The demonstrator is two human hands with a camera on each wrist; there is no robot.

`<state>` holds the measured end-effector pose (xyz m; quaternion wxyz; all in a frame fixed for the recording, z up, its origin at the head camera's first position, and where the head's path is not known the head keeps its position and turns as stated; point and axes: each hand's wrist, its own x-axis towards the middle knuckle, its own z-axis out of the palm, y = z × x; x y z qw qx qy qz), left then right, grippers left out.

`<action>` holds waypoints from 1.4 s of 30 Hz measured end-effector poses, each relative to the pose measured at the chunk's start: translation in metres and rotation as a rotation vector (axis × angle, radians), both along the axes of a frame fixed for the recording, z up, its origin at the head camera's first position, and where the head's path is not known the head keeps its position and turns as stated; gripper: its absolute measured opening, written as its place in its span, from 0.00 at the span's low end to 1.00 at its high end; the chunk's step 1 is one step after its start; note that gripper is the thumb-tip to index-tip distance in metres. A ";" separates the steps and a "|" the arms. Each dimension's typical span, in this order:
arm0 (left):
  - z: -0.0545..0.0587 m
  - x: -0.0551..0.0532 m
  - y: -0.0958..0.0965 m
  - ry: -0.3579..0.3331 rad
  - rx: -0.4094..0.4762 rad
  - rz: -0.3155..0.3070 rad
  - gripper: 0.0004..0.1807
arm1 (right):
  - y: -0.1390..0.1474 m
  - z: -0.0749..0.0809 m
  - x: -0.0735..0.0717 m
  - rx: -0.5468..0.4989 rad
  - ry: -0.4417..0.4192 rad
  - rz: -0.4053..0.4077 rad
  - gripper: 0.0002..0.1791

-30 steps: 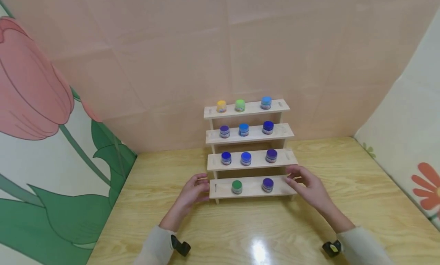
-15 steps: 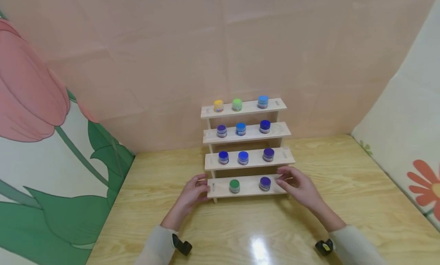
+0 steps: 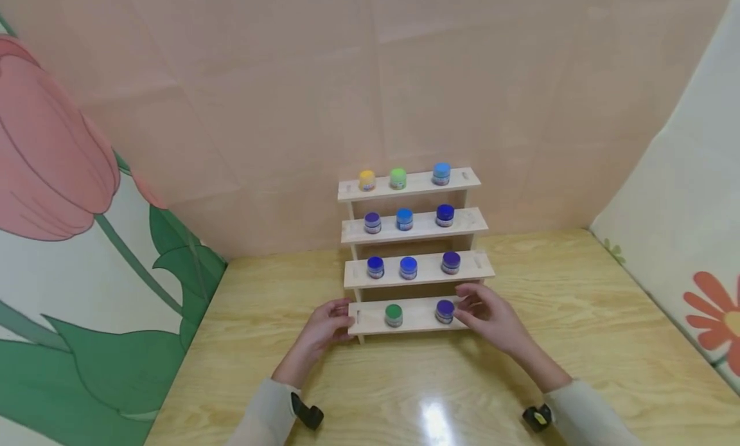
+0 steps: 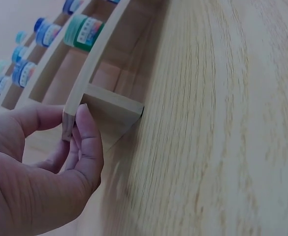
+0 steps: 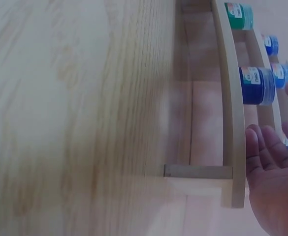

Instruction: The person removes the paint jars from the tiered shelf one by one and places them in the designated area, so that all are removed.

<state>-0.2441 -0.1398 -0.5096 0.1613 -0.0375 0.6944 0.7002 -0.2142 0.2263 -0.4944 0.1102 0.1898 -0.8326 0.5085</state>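
Note:
A four-tier wooden display shelf (image 3: pixel 419 315) holds small paint jars. In the left wrist view, the thumb and fingers of my left hand (image 4: pixel 50 172) pinch the left end of the lowest board (image 4: pixel 77 91). My right hand (image 3: pixel 490 319) is over the right part of that board, fingers loosely bent and nothing between them. Just left of its fingertips stands a purple-lidded jar (image 3: pixel 444 312); in the right wrist view this dark blue-purple jar (image 5: pixel 256 86) appears apart from the fingers. A green-lidded jar (image 3: pixel 394 315) stands farther left on the same board.
On the upper tiers are several blue and purple jars, such as a bright blue one (image 3: pixel 408 268), plus a yellow jar (image 3: pixel 367 180) and a light green jar (image 3: pixel 397 178) at the top. The wood-grain table (image 3: pixel 370 382) meets a pink backdrop (image 3: pixel 260 144) behind.
My right hand has moved left from the lowest board's right end to beside the purple-lidded jar. The left hand stays at the left end. The jars keep their places.

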 end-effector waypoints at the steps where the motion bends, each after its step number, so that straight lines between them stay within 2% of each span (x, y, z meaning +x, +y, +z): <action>1: -0.001 0.000 0.000 -0.008 0.005 0.005 0.31 | -0.001 -0.001 0.000 0.008 -0.003 0.000 0.24; 9: -0.004 0.001 -0.002 -0.021 0.029 -0.007 0.31 | -0.006 -0.007 0.003 0.083 -0.014 -0.025 0.24; 17: -0.001 0.000 -0.004 -0.023 0.042 -0.017 0.32 | -0.011 -0.004 -0.001 0.176 0.010 -0.039 0.25; 27: 0.001 -0.003 -0.004 -0.031 0.020 -0.035 0.31 | -0.016 -0.001 -0.001 0.231 0.037 -0.036 0.23; 42: -0.002 -0.005 -0.005 -0.028 0.037 -0.041 0.31 | -0.018 -0.004 -0.006 0.337 0.010 -0.065 0.23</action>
